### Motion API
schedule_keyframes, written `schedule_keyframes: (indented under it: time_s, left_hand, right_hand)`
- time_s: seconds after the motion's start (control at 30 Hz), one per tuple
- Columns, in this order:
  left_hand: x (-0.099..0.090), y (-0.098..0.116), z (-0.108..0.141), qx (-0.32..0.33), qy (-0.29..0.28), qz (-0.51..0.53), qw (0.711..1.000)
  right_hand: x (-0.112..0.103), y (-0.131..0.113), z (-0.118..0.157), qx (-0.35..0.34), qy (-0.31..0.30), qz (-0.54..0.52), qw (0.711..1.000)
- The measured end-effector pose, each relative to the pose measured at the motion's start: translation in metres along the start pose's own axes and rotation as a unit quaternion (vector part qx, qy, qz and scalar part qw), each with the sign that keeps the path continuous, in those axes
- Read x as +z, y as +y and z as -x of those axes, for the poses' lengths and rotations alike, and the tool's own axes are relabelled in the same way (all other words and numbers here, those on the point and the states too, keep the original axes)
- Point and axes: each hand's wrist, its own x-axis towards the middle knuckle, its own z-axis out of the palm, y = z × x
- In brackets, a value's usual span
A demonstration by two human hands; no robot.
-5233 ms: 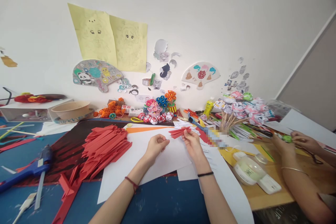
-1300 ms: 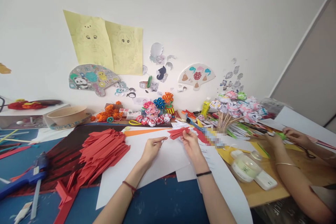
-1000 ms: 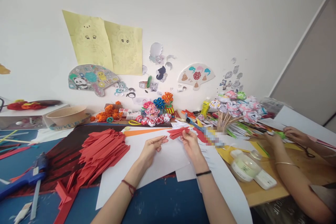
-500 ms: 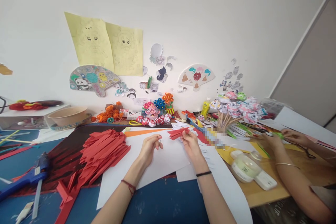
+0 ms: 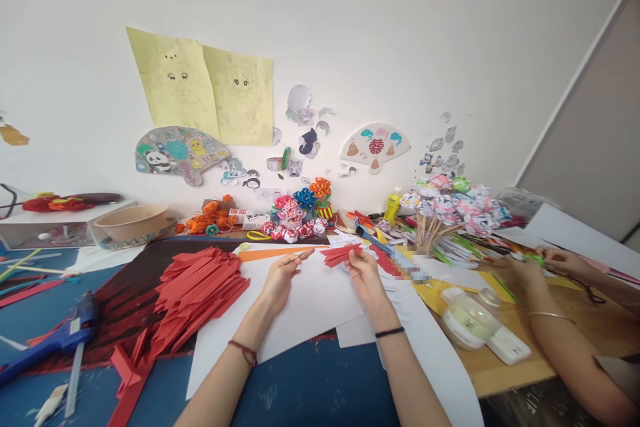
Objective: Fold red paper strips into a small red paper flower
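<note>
Above the white paper sheets (image 5: 310, 303), my left hand (image 5: 277, 281) pinches a thin dark strand (image 5: 302, 255), too fine to tell whether it is wire or thread. A small bundle of folded red paper (image 5: 336, 254) is gripped between the thumb and fingers of my right hand (image 5: 367, 279). Its pointed ends face left, a short gap from my left fingertips. Left of my forearm lies a big heap of folded red paper strips (image 5: 203, 290). An orange paper strip (image 5: 273, 253) rests along the sheets' far edge.
A blue glue gun (image 5: 55, 340) lies at the left. Paper flowers (image 5: 450, 203) on sticks and small flower pots line the wall. At right, a jar (image 5: 467, 320) and white case (image 5: 509, 345) stand near a co-worker's hands (image 5: 530, 270), busy with something green.
My left fingers have stretched out, and the thin strand has swung from hanging down to slanting up right. The red bundle stays in my right hand. The view has shifted slightly.
</note>
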Motion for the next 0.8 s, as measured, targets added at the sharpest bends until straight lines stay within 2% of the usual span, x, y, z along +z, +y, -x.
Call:
schedule_keyframes:
  time_s: [0.17, 0.27, 0.33, 0.4, 0.5, 0.6, 0.8]
  left_hand:
    - [0.004, 0.008, 0.004, 0.009, -0.024, -0.028, 0.999]
    - [0.01, 0.015, 0.008, 0.047, -0.048, -0.076, 0.995]
    - [0.014, 0.017, 0.01, 0.09, -0.03, -0.135, 0.986]
    - [0.017, 0.015, 0.011, 0.133, -0.01, -0.222, 0.966]
    - [0.017, 0.009, 0.01, 0.184, -0.007, -0.344, 0.921]
    - [0.014, 0.003, 0.008, 0.22, -0.004, -0.407, 0.887]
    - [0.012, 0.004, 0.009, 0.223, -0.036, -0.441, 0.869]
  right_hand:
    - [0.001, -0.001, 0.0, 0.005, -0.003, -0.006, 1.0]
    - [0.002, -0.002, 0.002, 0.011, -0.011, -0.01, 1.0]
    - [0.004, -0.003, 0.003, 0.015, -0.02, -0.009, 1.0]
    - [0.006, -0.004, 0.006, 0.02, -0.041, 0.004, 0.999]
    - [0.008, -0.004, 0.008, 0.024, -0.081, 0.043, 0.996]
    - [0.009, -0.003, 0.01, 0.022, -0.109, 0.08, 0.991]
    - [0.011, -0.001, 0.011, 0.017, -0.143, 0.111, 0.983]
